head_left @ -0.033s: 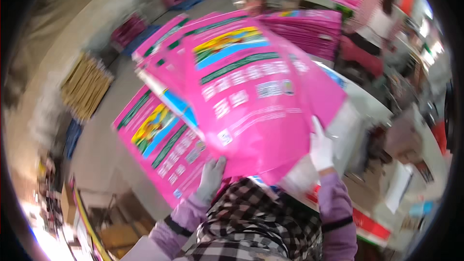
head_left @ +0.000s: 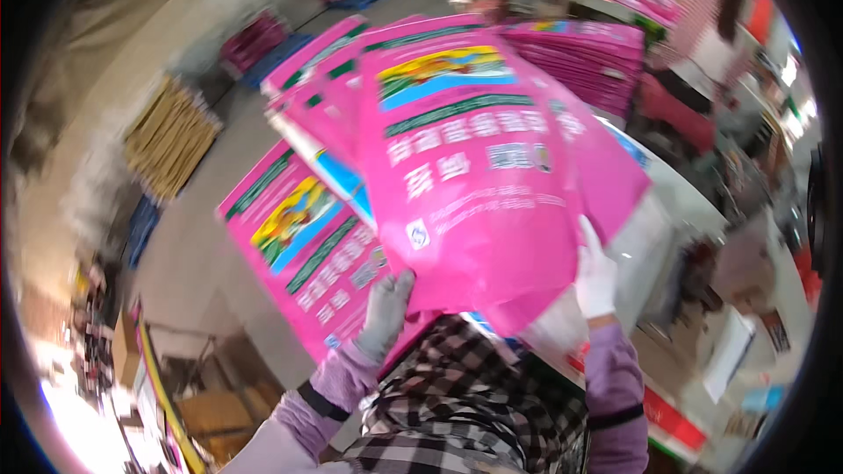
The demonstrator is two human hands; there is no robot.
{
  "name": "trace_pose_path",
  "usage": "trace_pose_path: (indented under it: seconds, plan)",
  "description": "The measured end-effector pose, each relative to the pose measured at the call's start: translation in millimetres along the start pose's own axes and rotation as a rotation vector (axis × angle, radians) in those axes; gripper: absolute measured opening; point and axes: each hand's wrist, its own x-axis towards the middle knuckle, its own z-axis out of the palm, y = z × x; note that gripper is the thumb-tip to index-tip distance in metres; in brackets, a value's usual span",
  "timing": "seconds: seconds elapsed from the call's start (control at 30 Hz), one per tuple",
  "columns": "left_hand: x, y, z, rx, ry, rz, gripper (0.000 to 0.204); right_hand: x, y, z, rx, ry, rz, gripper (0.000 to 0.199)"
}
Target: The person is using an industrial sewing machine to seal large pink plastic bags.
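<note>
I hold up a fanned bundle of large pink printed bags (head_left: 474, 175) in front of me. My left hand (head_left: 386, 307), in a grey glove, grips the lower edge of the bundle from beneath. My right hand (head_left: 595, 274), in a white glove, holds the right lower edge of the top bag. One pink bag (head_left: 303, 246) with a yellow and blue picture hangs lower at the left. My purple sleeves and checked top show at the bottom.
A tall stack of pink bags (head_left: 584, 53) lies behind the bundle. A white table surface (head_left: 672, 219) is at the right. A yellow-brown pile (head_left: 171, 136) and pink stacks on blue pallets (head_left: 255, 39) stand on the grey floor at the left.
</note>
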Motion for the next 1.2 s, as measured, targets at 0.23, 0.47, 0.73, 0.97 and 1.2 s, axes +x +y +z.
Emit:
trace_pose_path:
  seconds: [0.23,0.47,0.73,0.97,1.2]
  plan:
    - [-95.5,-89.3,-222.2,-0.374,0.432,-0.262,0.020,-43.2,-142.6,99.5,0.123,-0.149,-0.653,0.033]
    - [-239.4,-200.3,-183.3,-0.510,0.809,-0.428,0.014,-93.0,-73.9,268.3,0.124,-0.384,-0.538,0.045]
    - [-144.3,-183.9,-99.1,0.707,0.882,-0.648,0.029,-82.9,-30.7,241.5,0.246,-0.232,-0.118,0.045]
    - [-6.6,62.9,88.7,0.510,-0.294,0.717,0.048,-150.6,-19.5,198.8,0.308,-0.537,-0.550,0.026]
    - [32.6,68.0,219.0,0.188,-0.930,0.723,0.024,-140.8,26.1,-11.9,0.382,0.100,-0.276,0.013]
